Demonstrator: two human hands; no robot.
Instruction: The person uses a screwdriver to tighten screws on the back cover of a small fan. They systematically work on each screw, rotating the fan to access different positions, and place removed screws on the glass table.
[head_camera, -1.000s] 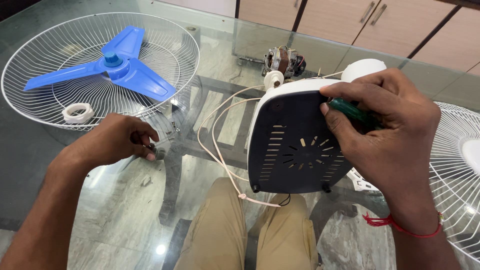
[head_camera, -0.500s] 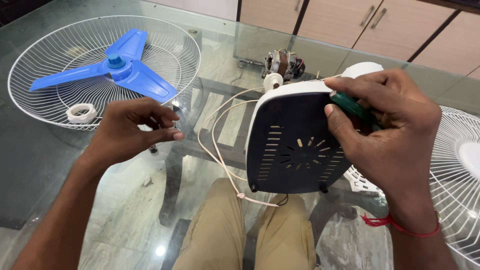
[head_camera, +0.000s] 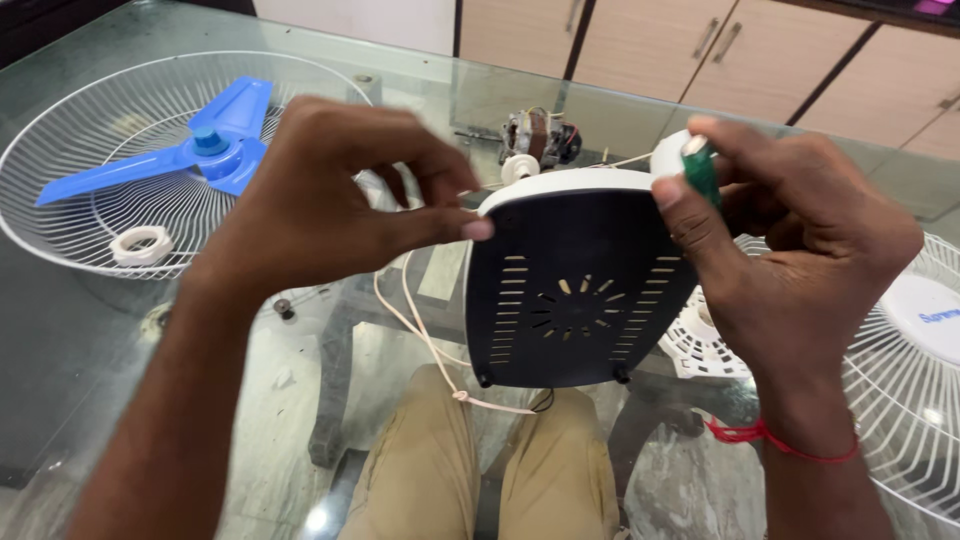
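A fan base (head_camera: 575, 300) stands tilted on edge over my lap, its dark slotted underside facing me and its white rim on top. My right hand (head_camera: 790, 260) is closed around a green-handled screwdriver (head_camera: 700, 165) and rests against the base's upper right corner. My left hand (head_camera: 320, 205) hovers at the base's upper left corner, thumb and fingers pinched together. What they pinch is hidden. A pale cable (head_camera: 420, 330) loops from the base down to a knot by my knee.
On the glass table (head_camera: 200, 400), a white wire grille (head_camera: 60, 230) holds a blue three-blade fan blade (head_camera: 170, 150) and a white ring nut (head_camera: 140, 243). A bare motor (head_camera: 535, 135) lies behind the base. Another grille (head_camera: 900, 400) and a white vented part (head_camera: 700, 345) sit right. A small dark screw (head_camera: 285, 307) lies left.
My left hand has risen from the tabletop with pinched fingers and moved right to the base's upper left corner. The right hand has turned the screwdriver handle upward.
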